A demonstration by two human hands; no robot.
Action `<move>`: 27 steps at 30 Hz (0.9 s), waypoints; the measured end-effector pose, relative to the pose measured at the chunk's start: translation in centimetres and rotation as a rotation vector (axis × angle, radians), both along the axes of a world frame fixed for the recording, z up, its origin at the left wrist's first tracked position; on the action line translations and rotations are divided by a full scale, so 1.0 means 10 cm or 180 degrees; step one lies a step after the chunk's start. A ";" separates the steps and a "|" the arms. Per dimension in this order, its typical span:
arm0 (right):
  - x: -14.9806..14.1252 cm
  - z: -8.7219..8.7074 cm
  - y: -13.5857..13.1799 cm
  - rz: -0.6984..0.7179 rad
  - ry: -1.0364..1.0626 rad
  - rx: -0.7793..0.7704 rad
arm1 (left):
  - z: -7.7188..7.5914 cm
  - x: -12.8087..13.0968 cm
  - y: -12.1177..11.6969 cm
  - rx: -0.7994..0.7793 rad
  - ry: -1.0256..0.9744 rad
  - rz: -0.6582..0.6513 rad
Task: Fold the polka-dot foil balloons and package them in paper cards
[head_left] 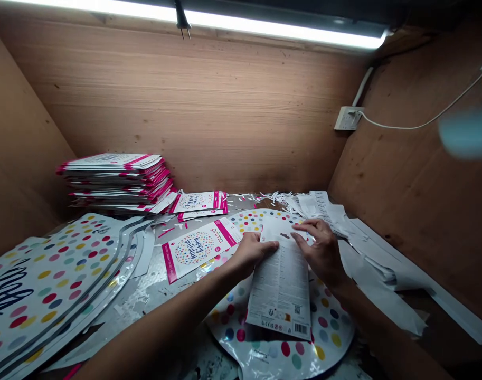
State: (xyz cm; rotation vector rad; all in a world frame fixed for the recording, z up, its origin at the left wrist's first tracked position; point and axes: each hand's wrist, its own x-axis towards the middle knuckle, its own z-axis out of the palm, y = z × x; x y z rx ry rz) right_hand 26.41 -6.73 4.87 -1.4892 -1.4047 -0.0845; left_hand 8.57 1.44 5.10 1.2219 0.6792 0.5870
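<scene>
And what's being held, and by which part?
A white rectangular printed card: left hand holds its upper left edge, thumb on top. Right hand is at its upper right edge; whether it grips can't be told.

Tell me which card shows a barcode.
The card in the left hand: its barcode faces up, while the loose cards and stack to the left show none.

Bore, across a scuffed grey surface (145, 289), pink-edged packets (117, 182) stacked at rear left, dotted sheets (62, 282) layered nearer, a dotted balloon (330, 332) centrally, white shreds (275, 197) behind and loose paper (369, 295) at right.
</scene>
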 end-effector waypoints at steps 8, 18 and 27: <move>-0.21 0.03 -0.09 0.0556 0.0205 -0.0421 | 0.06 0.02 -0.13 0.1269 0.0721 0.0260; -0.19 0.03 -0.06 0.0559 0.0792 -0.0816 | 0.06 0.06 -0.19 0.1534 0.0854 0.0272; -0.19 0.01 -0.11 0.0342 -0.0109 -0.0346 | 0.12 0.09 -0.29 0.1620 0.0669 0.0191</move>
